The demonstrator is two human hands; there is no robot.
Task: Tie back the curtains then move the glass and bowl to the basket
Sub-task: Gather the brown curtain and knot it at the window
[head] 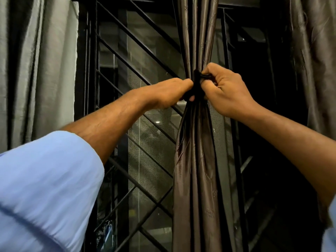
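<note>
A brown, shiny curtain (197, 160) hangs gathered into a narrow bunch at the centre of the window. A black tie-back band (196, 82) wraps the bunch at about chest height. My left hand (169, 92) pinches the band from the left, fingers closed on it. My right hand (224, 90) grips the band's other end from the right, with a black loop showing between thumb and forefinger. No glass, bowl or basket is in view.
A grey curtain (36, 70) hangs at the left and another brown curtain (316, 60) at the right edge. Behind them stands a dark window (145, 142) with a black diagonal metal grille (138, 42) and mesh. Blue sleeves (45, 188) cover my forearms.
</note>
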